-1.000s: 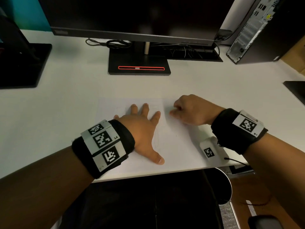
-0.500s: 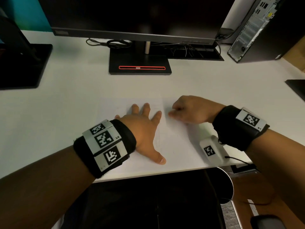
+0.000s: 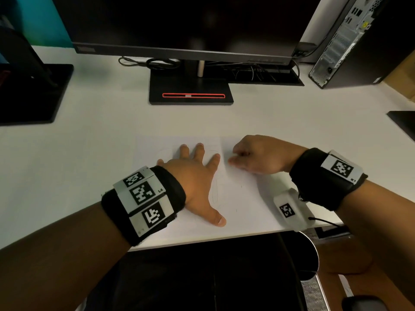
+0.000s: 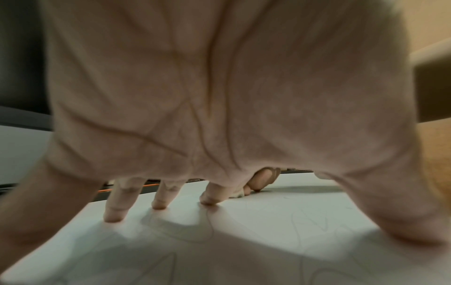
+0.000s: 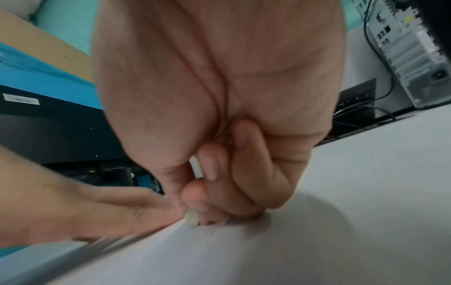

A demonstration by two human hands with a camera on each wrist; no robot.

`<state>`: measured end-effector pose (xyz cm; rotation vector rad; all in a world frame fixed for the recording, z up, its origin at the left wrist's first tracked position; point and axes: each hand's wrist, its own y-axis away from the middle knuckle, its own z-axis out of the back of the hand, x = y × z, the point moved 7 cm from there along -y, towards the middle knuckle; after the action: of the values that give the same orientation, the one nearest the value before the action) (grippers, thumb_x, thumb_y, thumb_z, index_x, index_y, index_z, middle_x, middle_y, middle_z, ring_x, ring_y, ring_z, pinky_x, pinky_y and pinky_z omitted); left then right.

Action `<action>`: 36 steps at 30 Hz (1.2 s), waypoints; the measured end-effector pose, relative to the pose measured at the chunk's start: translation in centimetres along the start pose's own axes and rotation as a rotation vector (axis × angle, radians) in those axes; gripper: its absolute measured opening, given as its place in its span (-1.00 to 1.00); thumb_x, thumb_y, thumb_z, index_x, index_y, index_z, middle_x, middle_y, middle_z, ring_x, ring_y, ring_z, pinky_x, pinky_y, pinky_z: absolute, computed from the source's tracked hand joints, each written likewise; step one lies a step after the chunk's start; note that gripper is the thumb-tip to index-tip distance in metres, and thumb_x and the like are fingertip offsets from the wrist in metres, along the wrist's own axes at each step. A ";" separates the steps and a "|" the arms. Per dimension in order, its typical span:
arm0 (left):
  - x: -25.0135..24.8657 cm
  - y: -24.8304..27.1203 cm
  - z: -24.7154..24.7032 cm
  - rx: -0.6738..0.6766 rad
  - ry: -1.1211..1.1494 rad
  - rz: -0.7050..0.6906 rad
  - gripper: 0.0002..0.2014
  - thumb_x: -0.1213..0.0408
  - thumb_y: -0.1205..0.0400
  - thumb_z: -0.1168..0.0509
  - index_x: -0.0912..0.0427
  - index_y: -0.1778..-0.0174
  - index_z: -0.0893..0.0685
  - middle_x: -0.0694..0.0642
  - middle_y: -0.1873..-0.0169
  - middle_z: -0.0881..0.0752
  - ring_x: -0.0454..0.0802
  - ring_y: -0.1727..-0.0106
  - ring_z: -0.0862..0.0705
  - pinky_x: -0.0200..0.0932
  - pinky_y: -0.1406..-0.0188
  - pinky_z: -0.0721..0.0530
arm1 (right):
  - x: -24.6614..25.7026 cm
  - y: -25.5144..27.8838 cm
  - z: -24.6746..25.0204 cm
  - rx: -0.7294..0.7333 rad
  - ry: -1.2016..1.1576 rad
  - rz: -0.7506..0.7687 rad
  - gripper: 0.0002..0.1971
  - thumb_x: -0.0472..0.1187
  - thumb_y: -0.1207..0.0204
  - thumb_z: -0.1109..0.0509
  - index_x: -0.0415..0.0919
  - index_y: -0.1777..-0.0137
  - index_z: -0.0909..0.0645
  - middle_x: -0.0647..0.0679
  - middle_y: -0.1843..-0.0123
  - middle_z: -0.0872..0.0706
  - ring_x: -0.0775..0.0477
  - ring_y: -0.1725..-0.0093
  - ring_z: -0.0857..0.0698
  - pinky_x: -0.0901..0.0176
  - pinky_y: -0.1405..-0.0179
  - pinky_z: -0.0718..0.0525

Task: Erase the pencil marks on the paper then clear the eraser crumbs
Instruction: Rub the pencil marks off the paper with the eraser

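A white sheet of paper (image 3: 238, 198) with faint pencil loops (image 3: 215, 191) lies on the white desk near its front edge. My left hand (image 3: 197, 176) lies flat on the paper with its fingers spread, pressing it down; its fingertips (image 4: 113, 217) touch the sheet. Just to its right, my right hand (image 3: 258, 156) is curled and pinches a small white eraser (image 5: 191, 218) between thumb and fingers. The eraser's tip touches the paper. From the head view the eraser is hidden by the fingers.
A monitor stand (image 3: 190, 90) with a red slot stands behind the paper, with cables (image 3: 157, 62) beside it. A second black stand (image 3: 29, 93) is at the far left, a computer tower (image 3: 359, 41) at the back right. The desk edge (image 3: 224, 240) runs just below my hands.
My right hand has shifted slightly left and back with the eraser, a small rubbing stroke. My left hand has stayed flat on the paper.
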<state>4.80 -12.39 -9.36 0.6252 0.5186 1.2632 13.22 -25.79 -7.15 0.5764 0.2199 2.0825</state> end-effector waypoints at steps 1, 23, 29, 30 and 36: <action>0.0 0.0 0.1 0.000 -0.001 0.000 0.45 -0.62 -0.23 -0.39 -0.13 -0.71 0.49 0.12 -0.70 0.52 0.37 -0.72 0.41 0.61 -0.58 -0.21 | -0.3 -0.1 0.0 0.011 -0.021 -0.010 -0.57 -0.01 -0.69 -0.28 -0.21 0.39 -0.43 -0.03 0.48 -0.50 -0.02 0.47 -0.43 0.07 0.35 -0.46; 0.1 0.0 0.1 -0.003 0.000 0.001 0.45 -0.63 -0.22 -0.39 -0.15 -0.70 0.49 0.11 -0.71 0.51 0.36 -0.73 0.40 0.63 -0.56 -0.20 | -1.7 -1.7 2.1 -0.079 -0.046 -0.100 -0.60 -0.05 -0.66 -0.29 -0.21 0.40 -0.50 -0.07 0.44 -0.64 -0.08 0.41 -0.57 0.11 0.35 -0.53; 0.0 -0.1 0.1 -0.003 -0.007 0.001 0.45 -0.63 -0.23 -0.39 -0.13 -0.71 0.48 0.12 -0.71 0.50 0.37 -0.73 0.40 0.62 -0.57 -0.21 | -0.8 -1.5 0.9 0.019 -0.095 -0.066 -0.58 -0.02 -0.68 -0.30 -0.18 0.40 -0.50 -0.04 0.47 -0.58 -0.05 0.47 -0.51 0.15 0.40 -0.52; 0.0 0.0 0.1 -0.001 -0.007 0.000 0.45 -0.63 -0.23 -0.39 -0.13 -0.71 0.49 0.12 -0.71 0.50 0.37 -0.73 0.40 0.62 -0.57 -0.21 | -1.1 -1.7 1.3 -0.005 -0.088 -0.097 -0.59 -0.02 -0.68 -0.29 -0.20 0.39 -0.52 -0.07 0.44 -0.64 -0.06 0.44 -0.56 0.18 0.39 -0.53; 0.1 -0.1 0.0 -0.007 -0.012 0.000 0.45 -0.64 -0.22 -0.39 -0.12 -0.72 0.47 0.11 -0.72 0.49 0.37 -0.73 0.38 0.61 -0.56 -0.23 | 1.3 -1.4 0.1 0.059 0.015 0.028 -0.56 0.02 -0.69 -0.26 -0.21 0.38 -0.47 -0.05 0.45 -0.53 -0.06 0.41 -0.48 0.15 0.41 -0.45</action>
<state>4.90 -12.31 -9.40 0.6268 0.5039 1.2604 13.70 -24.00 -7.19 0.6027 0.2840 2.1142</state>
